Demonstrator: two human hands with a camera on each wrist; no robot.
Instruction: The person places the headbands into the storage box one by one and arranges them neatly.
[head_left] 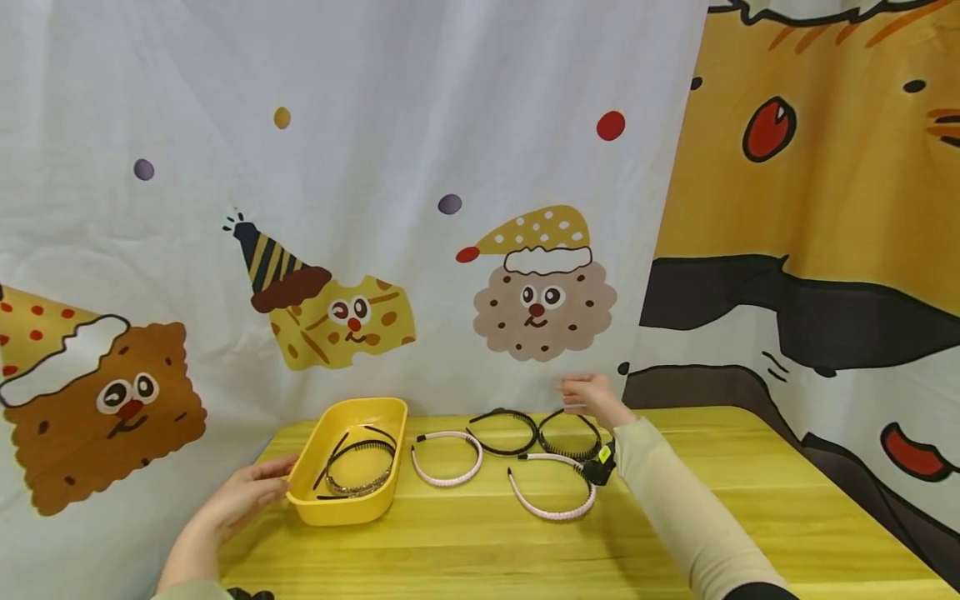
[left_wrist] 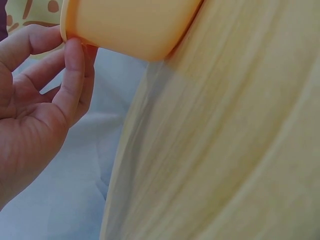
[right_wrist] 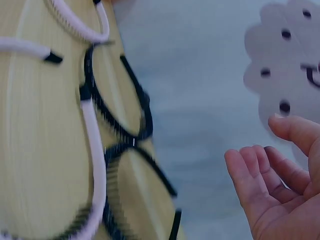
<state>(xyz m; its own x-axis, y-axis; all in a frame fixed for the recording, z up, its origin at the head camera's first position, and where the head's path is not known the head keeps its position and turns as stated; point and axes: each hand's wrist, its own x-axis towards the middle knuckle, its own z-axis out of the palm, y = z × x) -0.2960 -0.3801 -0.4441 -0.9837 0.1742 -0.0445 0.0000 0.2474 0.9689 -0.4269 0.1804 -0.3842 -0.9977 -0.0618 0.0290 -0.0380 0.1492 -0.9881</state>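
Note:
My left hand (head_left: 251,493) pinches the rim of a yellow plastic basket (head_left: 309,505) at its left side, fingertips right at the edge in the left wrist view. Inside the basket lie black headbands (head_left: 367,444) and one with a glittery band (head_left: 358,490). My right hand (head_left: 592,398), fingers loosely bent and holding nothing, hovers over the back of the table. Below it is a toothed black headband (head_left: 570,456), beside another black headband (head_left: 504,451). In front of these lies a pink headband (head_left: 557,515); a second pink headband (head_left: 450,482) sits next to the basket.
The light wooden table (head_left: 480,554) ends against a white curtain (head_left: 360,133) printed with cartoon food. At the right hangs a yellow and black printed part of the curtain (head_left: 810,200). A black wrist device (head_left: 600,467) is on my right wrist.

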